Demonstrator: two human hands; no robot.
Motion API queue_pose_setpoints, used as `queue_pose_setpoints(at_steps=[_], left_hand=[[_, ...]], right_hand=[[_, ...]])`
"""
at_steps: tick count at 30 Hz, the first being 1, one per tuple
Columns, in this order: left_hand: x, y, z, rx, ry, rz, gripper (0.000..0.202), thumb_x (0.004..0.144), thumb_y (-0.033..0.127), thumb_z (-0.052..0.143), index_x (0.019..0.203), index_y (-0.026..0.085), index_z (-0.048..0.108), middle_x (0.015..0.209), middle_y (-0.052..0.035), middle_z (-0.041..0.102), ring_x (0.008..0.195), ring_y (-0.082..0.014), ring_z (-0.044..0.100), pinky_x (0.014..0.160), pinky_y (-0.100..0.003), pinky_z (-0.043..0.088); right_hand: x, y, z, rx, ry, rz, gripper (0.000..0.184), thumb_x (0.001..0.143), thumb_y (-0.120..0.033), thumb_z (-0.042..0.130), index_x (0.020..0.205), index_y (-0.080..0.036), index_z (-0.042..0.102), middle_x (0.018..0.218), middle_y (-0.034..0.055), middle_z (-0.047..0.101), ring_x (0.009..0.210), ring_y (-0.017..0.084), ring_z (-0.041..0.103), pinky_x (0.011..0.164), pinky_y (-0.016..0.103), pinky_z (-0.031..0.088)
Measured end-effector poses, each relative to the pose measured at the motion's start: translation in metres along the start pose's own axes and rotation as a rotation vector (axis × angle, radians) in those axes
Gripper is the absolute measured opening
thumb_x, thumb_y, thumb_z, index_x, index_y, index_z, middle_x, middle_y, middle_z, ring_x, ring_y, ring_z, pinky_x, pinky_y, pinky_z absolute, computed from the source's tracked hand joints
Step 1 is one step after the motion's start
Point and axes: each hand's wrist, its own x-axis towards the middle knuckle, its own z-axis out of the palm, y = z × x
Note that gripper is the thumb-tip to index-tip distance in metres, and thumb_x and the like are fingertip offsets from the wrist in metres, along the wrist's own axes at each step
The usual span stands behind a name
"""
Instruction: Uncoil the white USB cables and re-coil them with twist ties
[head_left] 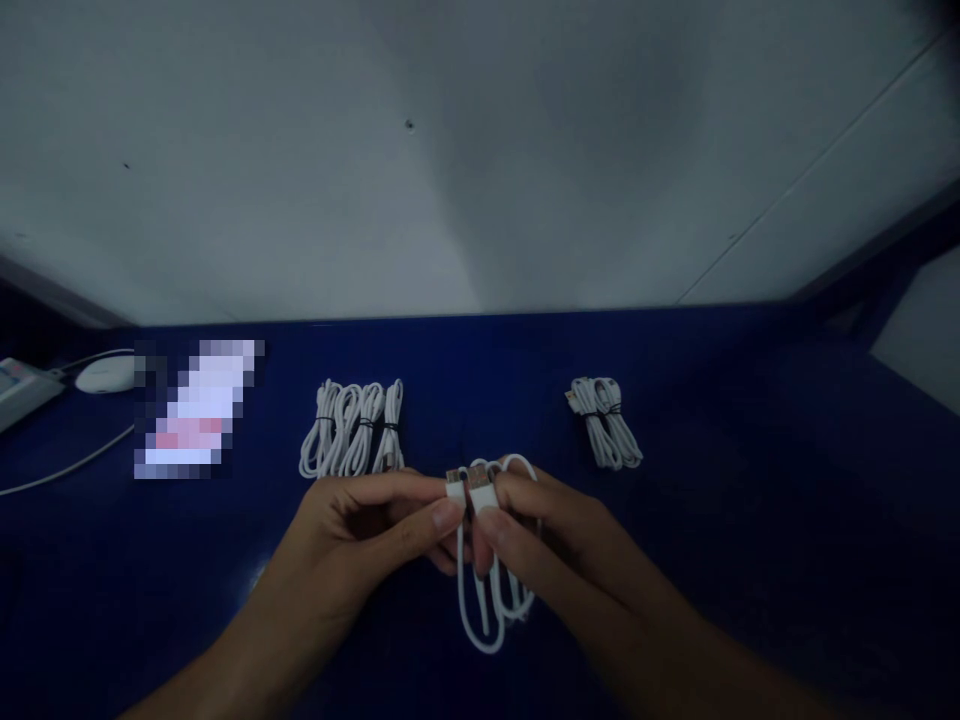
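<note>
A white USB cable (480, 640) hangs in loose loops between my hands, low in the middle of the view. My left hand (390, 525) pinches one white connector with a metal end between thumb and forefinger. Close beside it, my right hand (551, 535) grips a wider USB plug (481, 488) and some of the loops. Both plugs point away from me, side by side. Several tied white cable bundles (351, 430) lie just beyond my left hand, and more tied bundles (606, 425) rest beyond my right hand.
A blue table (480, 370) meets a pale wall (300, 200) at the back. At the left lie a pixelated bright rectangle (202, 405), a white rounded device (106, 374), a white cord (82, 462) and a pale box-like object (26, 392).
</note>
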Motion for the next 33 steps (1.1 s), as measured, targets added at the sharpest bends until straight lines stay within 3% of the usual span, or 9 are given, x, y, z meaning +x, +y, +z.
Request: queue_pose_setpoints(at_steps=[9,15,21,26,30,33], left_hand=[[0.001,0.0023,0.0033,0.002,0.002,0.003,0.018,0.102,0.02,0.076,0.107,0.026,0.092,0.089,-0.0044,0.086,0.085,-0.0166,0.077,0.083,-0.024,0.061],[0.0001,0.0023,0.0017,0.003,-0.008,-0.017,0.02,0.105,0.02,0.072,0.111,0.026,0.091,0.098,-0.0055,0.087,0.09,-0.0178,0.079,0.087,-0.026,0.062],[-0.0007,-0.0009,0.0001,-0.008,-0.01,-0.013,0.022,0.106,0.019,0.071,0.112,0.025,0.09,0.097,-0.0048,0.087,0.089,-0.0161,0.078,0.086,-0.024,0.061],[0.0006,0.0004,0.0007,0.0,-0.006,-0.008,0.02,0.105,0.019,0.072,0.111,0.025,0.091,0.091,-0.0039,0.086,0.086,-0.0156,0.078,0.084,-0.023,0.061],[0.0004,0.002,0.0007,0.007,-0.006,-0.002,0.02,0.104,0.019,0.073,0.11,0.025,0.091,0.094,-0.005,0.086,0.086,-0.0163,0.078,0.083,-0.024,0.061],[0.0,0.0001,-0.0005,0.015,0.016,-0.014,0.019,0.102,0.02,0.075,0.111,0.025,0.091,0.095,-0.0058,0.086,0.088,-0.018,0.078,0.085,-0.027,0.062]], right_hand=[[-0.0004,-0.0015,-0.0016,-0.011,-0.001,0.037,0.036,0.117,-0.04,0.05,0.091,-0.025,0.07,0.099,0.0039,0.069,0.097,0.021,0.062,0.088,0.037,0.05],[-0.0018,0.0013,0.0005,0.011,0.009,0.024,0.035,0.118,-0.038,0.047,0.095,-0.024,0.069,0.103,0.0039,0.066,0.099,0.02,0.06,0.09,0.037,0.05],[-0.0018,-0.0039,-0.0002,0.003,0.009,0.065,0.037,0.117,-0.042,0.049,0.094,-0.024,0.07,0.099,0.0039,0.063,0.093,0.02,0.059,0.085,0.036,0.051],[0.0006,-0.0029,-0.0003,0.04,-0.014,0.041,0.036,0.118,-0.035,0.049,0.091,-0.023,0.07,0.098,0.0028,0.065,0.095,0.019,0.061,0.086,0.033,0.05],[0.0014,-0.0008,-0.0001,0.06,0.012,0.091,0.036,0.116,-0.039,0.054,0.089,-0.024,0.072,0.098,0.0016,0.064,0.089,0.017,0.059,0.078,0.031,0.047],[0.0019,-0.0003,0.0003,0.056,0.021,0.088,0.034,0.116,-0.037,0.056,0.091,-0.024,0.074,0.1,0.001,0.068,0.093,0.017,0.061,0.082,0.032,0.047]])
